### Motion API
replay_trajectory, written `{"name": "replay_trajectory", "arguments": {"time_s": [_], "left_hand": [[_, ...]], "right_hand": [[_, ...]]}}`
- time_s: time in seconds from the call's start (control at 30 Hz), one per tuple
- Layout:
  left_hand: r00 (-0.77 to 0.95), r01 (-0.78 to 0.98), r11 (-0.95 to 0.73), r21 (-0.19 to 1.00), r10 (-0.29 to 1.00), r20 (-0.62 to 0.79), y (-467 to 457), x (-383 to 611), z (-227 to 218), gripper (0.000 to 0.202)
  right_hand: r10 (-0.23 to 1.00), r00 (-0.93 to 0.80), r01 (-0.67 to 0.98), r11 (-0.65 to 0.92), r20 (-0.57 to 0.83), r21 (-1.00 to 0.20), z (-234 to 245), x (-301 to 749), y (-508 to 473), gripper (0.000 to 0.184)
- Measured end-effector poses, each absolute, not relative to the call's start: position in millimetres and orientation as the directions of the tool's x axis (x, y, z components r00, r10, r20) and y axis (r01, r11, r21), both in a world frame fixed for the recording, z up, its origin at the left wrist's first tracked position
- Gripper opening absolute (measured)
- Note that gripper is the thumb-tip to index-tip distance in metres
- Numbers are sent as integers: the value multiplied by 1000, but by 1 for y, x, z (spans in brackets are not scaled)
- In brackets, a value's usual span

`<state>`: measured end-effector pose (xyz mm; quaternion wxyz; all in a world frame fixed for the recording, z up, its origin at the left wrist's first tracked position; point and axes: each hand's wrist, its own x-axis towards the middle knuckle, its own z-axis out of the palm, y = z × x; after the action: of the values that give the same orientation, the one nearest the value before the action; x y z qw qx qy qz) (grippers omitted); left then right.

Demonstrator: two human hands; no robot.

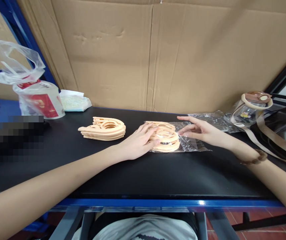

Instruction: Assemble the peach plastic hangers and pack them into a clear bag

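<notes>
A clear plastic bag (191, 144) lies flat on the black table, with a stack of peach-coloured, looped plastic pieces (169, 136) inside it. My left hand (139, 141) rests on the left side of the bagged stack, its fingers stretched out. At the right side of the stack, my right hand (198, 131) has its fingers apart, with the fingertips at the bag's film. A second, unbagged stack of the same peach pieces (104, 129) sits to the left of my left hand. Which everyday item these pieces are cannot be made out.
At the left back stand a tied plastic bag with a white and red tub (41, 100) and a tissue pack (74, 101). More clear film (211, 120) lies at the right, beside a strapped drinking bottle (248, 108) and a dark bag (285, 126). Cardboard (107, 56) walls the back.
</notes>
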<state>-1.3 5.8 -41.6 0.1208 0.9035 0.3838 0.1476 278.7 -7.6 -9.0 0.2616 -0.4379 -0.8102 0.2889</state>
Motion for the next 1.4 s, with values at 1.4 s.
{"name": "replay_trajectory", "arguments": {"time_s": [1.4], "left_hand": [[916,299,-953,-45,273,295,-29,19,-29,54]], "right_hand": [[918,-268,440,388,294,-810,-8,271,-4,48]]}}
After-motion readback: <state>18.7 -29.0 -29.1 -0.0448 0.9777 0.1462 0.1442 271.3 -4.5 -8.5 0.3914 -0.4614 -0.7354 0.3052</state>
